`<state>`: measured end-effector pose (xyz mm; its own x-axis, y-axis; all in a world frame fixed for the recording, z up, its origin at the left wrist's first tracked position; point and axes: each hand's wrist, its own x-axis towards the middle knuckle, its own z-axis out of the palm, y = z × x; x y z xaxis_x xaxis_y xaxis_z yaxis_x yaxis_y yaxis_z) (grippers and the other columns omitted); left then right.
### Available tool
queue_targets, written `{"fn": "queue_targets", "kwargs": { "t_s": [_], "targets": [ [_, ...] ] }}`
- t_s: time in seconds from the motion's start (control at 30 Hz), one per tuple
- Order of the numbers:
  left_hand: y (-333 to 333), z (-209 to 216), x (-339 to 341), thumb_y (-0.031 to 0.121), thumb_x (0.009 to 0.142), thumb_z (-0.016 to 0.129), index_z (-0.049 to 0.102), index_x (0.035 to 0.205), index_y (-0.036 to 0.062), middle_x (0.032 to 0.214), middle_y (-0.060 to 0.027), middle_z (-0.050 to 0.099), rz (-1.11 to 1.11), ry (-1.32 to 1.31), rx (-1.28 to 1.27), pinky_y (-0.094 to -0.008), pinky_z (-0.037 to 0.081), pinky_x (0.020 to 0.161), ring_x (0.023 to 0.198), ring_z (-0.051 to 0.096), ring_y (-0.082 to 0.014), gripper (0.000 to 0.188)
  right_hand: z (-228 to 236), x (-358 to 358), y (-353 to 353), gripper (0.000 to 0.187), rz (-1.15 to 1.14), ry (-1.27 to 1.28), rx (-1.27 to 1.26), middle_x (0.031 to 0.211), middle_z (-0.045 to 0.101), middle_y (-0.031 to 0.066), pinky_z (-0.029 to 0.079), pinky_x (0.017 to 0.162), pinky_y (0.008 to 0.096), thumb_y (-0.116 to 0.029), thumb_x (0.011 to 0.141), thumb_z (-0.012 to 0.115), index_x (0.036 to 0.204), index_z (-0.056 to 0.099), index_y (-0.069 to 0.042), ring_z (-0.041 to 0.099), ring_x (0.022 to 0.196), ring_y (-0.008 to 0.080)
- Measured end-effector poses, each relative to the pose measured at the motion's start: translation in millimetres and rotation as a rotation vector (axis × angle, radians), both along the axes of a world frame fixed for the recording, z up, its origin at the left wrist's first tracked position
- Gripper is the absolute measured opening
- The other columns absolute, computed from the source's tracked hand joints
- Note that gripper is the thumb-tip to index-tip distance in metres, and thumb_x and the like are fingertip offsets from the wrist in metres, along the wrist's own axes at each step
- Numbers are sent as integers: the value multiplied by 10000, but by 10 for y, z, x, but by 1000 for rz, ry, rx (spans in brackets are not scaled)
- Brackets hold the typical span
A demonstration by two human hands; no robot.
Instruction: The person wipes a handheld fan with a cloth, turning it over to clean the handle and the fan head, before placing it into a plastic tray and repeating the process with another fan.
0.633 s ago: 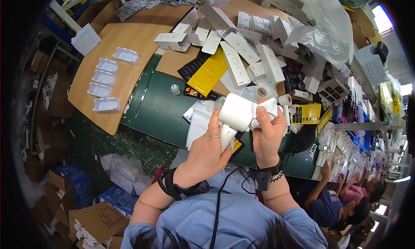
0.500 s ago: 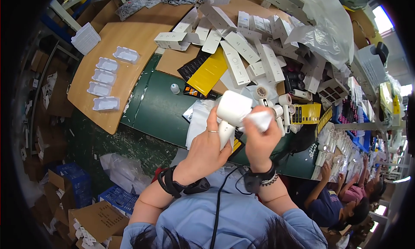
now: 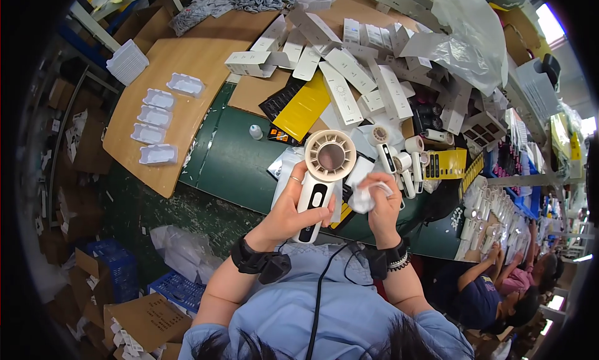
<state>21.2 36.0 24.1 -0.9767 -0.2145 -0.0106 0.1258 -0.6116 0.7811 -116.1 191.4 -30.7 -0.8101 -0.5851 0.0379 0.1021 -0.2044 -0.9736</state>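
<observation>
From where I sit at a distance, the white fan (image 3: 319,186) is held up in front of the body, over the near side of the green worktop (image 3: 228,154), its round head facing me and its handle slanting down and left. My left grip (image 3: 284,213) is wrapped round that handle, the thumb lying across the dark panel and fingertips showing at the other side. My right grip (image 3: 385,211) is curled, a crumpled white cloth (image 3: 363,199) pinched between thumb and fingers; it sits to the right of the fan, apart from it.

I judge the fan light enough for one hand, hard-shelled, a little top-heavy, and probably slippery where the casing is smooth. The handle is the place to take hold: a full wrap, snug rather than hard, with the thumb kept off the pale button. I would keep pressure away from the thin ribs round the head, which look the most fragile part. The cloth should be soft and limp, so a bunched pinch suits it.

Beyond lie a yellow sheet (image 3: 301,107) and heaped white boxes (image 3: 340,93); other fans (image 3: 417,167) lie close together to the right.
</observation>
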Motion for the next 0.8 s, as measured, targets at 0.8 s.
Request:
{"fn": "queue_targets", "kwargs": {
  "t_s": [0.8],
  "targets": [
    [625, -663, -302, 126, 837, 583, 217, 1334, 81, 1079, -135, 499, 42, -268, 38, -368, 414, 906, 1031, 502, -235, 620, -151, 155, 383, 335, 703, -451, 315, 829, 558, 0, 400, 565, 181, -208, 877, 584, 1148, 505, -29, 492, 665, 37]
  ]
}}
